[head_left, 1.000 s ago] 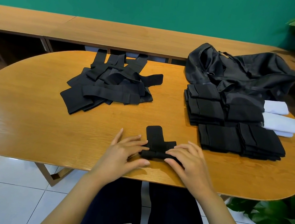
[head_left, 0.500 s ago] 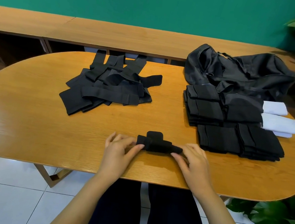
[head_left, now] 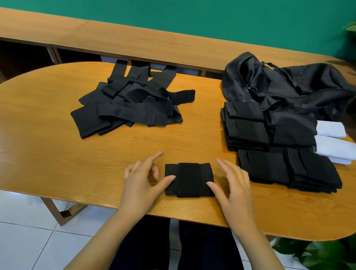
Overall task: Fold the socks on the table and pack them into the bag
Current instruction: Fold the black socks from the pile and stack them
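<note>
The folded black sock (head_left: 189,178) lies flat on the surface (head_left: 35,137) between the left hand (head_left: 142,183) and the right hand (head_left: 232,188), both open and loose, thumbs touching its sides

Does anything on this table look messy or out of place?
Only the heap of unfolded black socks at the far left of the oval wooden table: they lie tangled, crossing every way, unlike the neat folded black stacks on the right.
</note>
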